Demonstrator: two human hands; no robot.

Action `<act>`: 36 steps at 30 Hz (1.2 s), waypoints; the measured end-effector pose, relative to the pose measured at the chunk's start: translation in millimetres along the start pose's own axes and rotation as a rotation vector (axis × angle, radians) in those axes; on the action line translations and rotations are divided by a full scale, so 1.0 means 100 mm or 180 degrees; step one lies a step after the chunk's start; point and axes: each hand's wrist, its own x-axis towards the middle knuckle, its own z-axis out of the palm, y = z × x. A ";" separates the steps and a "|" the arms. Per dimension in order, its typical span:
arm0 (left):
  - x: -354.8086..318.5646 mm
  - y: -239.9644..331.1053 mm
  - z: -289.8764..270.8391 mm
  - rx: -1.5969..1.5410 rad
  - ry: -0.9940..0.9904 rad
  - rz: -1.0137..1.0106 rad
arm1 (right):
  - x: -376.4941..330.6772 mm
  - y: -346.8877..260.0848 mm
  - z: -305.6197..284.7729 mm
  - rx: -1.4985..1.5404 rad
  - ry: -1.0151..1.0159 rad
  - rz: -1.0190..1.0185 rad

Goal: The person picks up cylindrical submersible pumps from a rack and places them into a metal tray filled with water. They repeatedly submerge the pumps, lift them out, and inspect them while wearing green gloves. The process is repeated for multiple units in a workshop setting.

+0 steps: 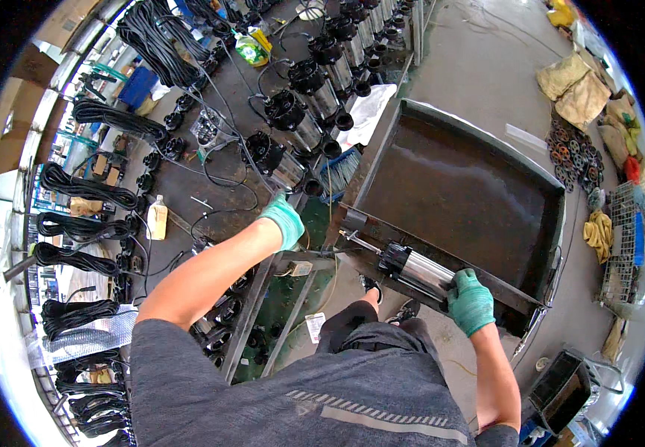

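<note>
Worker handling pump at tray edge, both hands gloved.
L to R: cable coils lying along bench at far L; pump row running up bench centre. Left hand reaching over bench edge, fingers curled, grip on anything – cannot tell. Pump lying across near rim of tray. Right hand gripping pump's R end, fingers closing round it.

I'm in a factory workshop. Rows of pump motors line my desk. Black cable coils hang alongside.
</note>
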 end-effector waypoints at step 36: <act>2.19 0.46 -0.21 -0.2303 0.3096 -0.0602 | 1.99 1.23 0.29 -0.0742 0.0338 0.0826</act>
